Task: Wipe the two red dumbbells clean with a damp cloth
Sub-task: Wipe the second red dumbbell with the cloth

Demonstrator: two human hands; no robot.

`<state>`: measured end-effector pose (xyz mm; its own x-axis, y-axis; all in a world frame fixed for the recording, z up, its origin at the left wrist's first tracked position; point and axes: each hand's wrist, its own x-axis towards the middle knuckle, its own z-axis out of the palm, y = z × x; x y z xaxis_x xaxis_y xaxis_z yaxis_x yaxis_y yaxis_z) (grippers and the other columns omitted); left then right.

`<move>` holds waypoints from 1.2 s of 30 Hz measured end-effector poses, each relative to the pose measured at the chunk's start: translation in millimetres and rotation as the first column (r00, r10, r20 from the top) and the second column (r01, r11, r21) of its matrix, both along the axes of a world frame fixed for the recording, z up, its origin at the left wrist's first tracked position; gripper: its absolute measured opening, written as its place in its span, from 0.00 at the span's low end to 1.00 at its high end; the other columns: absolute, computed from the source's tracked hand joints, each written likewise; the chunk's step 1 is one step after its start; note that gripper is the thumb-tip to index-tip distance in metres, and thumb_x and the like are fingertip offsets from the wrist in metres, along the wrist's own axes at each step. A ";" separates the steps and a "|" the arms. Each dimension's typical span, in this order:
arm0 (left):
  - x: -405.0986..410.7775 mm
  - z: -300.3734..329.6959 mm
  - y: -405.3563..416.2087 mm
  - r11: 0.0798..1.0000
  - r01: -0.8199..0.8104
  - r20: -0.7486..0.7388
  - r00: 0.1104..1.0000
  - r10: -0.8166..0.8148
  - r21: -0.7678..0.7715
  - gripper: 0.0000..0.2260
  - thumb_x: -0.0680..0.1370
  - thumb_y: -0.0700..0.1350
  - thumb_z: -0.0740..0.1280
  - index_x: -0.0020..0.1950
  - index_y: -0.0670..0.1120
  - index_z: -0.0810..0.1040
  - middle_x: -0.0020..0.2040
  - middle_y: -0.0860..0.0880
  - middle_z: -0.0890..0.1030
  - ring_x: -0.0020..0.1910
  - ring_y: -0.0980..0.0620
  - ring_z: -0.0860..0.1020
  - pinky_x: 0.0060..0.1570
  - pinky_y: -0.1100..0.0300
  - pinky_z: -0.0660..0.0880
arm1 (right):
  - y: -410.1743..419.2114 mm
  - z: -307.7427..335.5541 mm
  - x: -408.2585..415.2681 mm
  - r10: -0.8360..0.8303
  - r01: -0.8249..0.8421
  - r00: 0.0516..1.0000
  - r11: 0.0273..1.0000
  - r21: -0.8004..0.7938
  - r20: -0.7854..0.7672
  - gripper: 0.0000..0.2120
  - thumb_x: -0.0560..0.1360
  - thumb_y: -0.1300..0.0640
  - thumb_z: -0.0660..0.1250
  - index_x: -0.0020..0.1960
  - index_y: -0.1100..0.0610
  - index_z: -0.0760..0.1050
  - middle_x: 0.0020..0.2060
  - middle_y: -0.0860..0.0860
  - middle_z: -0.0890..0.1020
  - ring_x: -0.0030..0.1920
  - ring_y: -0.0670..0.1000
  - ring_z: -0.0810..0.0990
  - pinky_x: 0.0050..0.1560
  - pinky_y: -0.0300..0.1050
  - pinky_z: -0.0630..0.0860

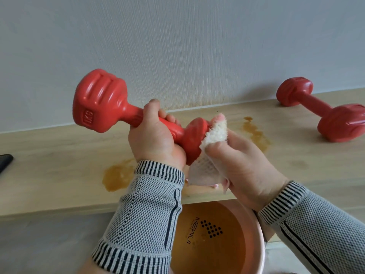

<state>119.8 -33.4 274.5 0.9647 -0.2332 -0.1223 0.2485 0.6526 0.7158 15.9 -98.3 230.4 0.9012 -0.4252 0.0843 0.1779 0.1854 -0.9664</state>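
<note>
My left hand [156, 141] grips the handle of a red dumbbell [98, 101] and holds it in the air above the wooden ledge, its far head pointing up and left. My right hand [243, 167] holds a white and pink cloth [209, 153] bunched against the dumbbell's near head, which the cloth partly covers. A second red dumbbell [324, 109] lies on the ledge at the right, next to the wall, untouched.
The light wooden ledge [59, 171] runs along a grey-white wall and has brownish wet patches [116, 177] on it. A pink basin [258, 252] holding brownish water stands below my hands. A dark object [5, 161] lies at the ledge's left edge.
</note>
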 end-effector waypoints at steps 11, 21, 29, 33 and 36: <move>-5.6 2.3 -1.7 0.999 0.033 0.035 0.999 -0.032 -0.030 0.11 0.75 0.38 0.67 0.34 0.47 0.70 0.27 0.52 0.70 0.25 0.53 0.69 0.44 0.48 0.76 | -9.8 5.9 3.7 -0.181 0.187 0.979 0.980 0.066 -0.095 0.17 0.66 0.52 0.66 0.44 0.66 0.75 0.39 0.61 0.75 0.40 0.61 0.75 0.46 0.60 0.76; -7.5 4.0 -4.0 0.998 0.052 0.074 0.996 -0.051 -0.021 0.11 0.74 0.36 0.65 0.34 0.46 0.69 0.27 0.52 0.69 0.24 0.55 0.69 0.30 0.61 0.69 | -7.1 7.5 0.0 -0.244 0.253 0.964 0.964 0.082 -0.101 0.14 0.65 0.55 0.67 0.44 0.65 0.76 0.37 0.60 0.79 0.40 0.60 0.80 0.51 0.73 0.75; -2.8 8.9 -0.2 0.999 -0.015 0.058 0.998 0.016 -0.028 0.11 0.74 0.37 0.65 0.34 0.46 0.69 0.26 0.53 0.69 0.23 0.54 0.69 0.28 0.61 0.69 | 3.8 -0.9 -0.6 -0.074 0.073 0.997 0.996 0.057 0.013 0.16 0.68 0.61 0.68 0.55 0.61 0.77 0.43 0.58 0.82 0.44 0.58 0.81 0.46 0.55 0.81; 2.6 13.4 5.2 0.984 0.040 -0.051 0.997 -0.049 -0.175 0.12 0.75 0.38 0.64 0.33 0.48 0.67 0.26 0.54 0.69 0.23 0.55 0.68 0.28 0.62 0.69 | 0.1 0.7 -1.8 -0.001 -0.025 0.993 0.975 0.221 0.120 0.17 0.67 0.64 0.66 0.55 0.62 0.79 0.45 0.60 0.82 0.45 0.57 0.82 0.41 0.47 0.81; 3.5 12.7 8.3 0.964 0.109 -0.069 0.989 -0.129 -0.242 0.12 0.75 0.39 0.63 0.34 0.49 0.66 0.27 0.55 0.68 0.23 0.56 0.68 0.29 0.63 0.69 | -3.0 1.5 -2.0 0.069 -0.100 0.987 0.970 0.223 0.146 0.20 0.64 0.61 0.69 0.56 0.64 0.79 0.47 0.62 0.82 0.48 0.58 0.82 0.47 0.50 0.81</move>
